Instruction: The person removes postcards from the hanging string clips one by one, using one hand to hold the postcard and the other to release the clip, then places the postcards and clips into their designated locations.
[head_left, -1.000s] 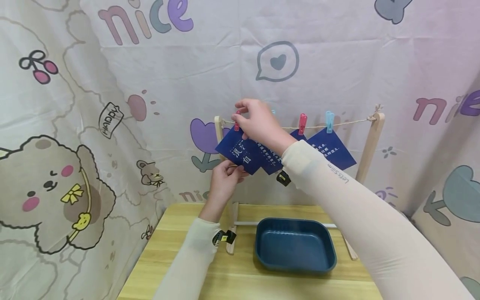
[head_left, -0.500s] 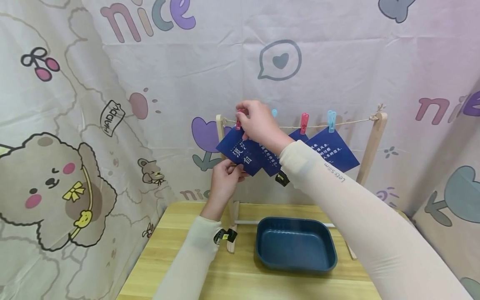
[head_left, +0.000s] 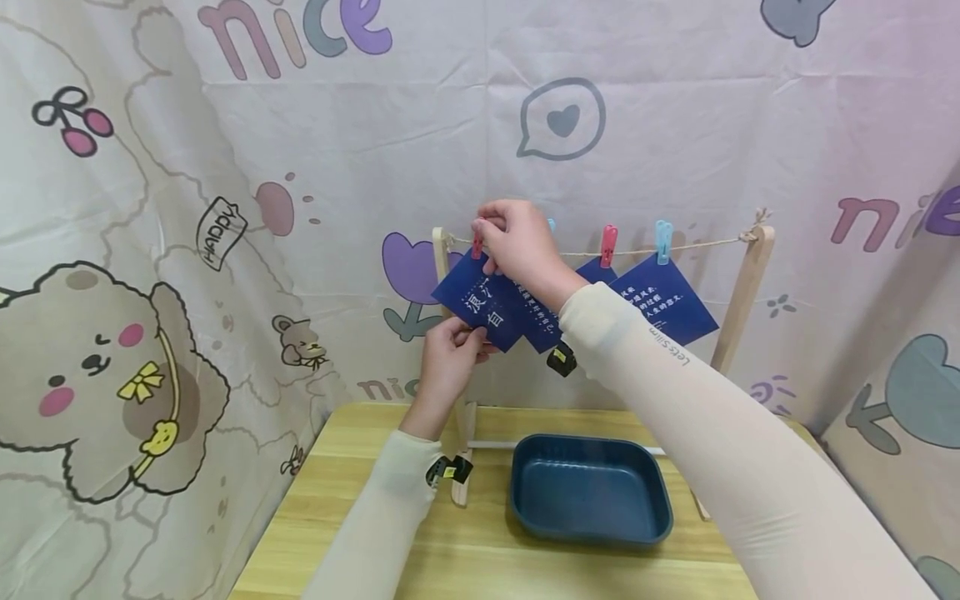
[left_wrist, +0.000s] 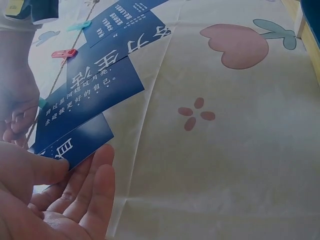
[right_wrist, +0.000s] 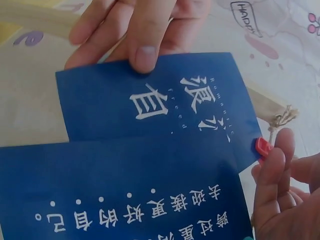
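Observation:
A dark blue card (head_left: 474,298) with white lettering hangs cornerwise at the left end of a twine line (head_left: 701,246). My left hand (head_left: 447,360) pinches its lower left edge, thumb in front and fingers behind, as the left wrist view shows. At the card's top corner, my right hand (head_left: 521,243) pinches a small red clothespin (head_left: 477,242). In the right wrist view the red clothespin (right_wrist: 263,146) sits on the card's corner beside the fingertips. A second blue card (right_wrist: 125,195) overlaps the first one's edge.
Further right hang more blue cards (head_left: 663,300) under a red clothespin (head_left: 609,247) and a light blue one (head_left: 663,242). Wooden posts (head_left: 742,300) hold the twine. A dark blue basin (head_left: 592,533) stands on the wooden table (head_left: 352,500), before a patterned cloth backdrop (head_left: 435,150).
Both hands stay at the same card and red clothespin, with hardly any movement. The head view has shifted slightly.

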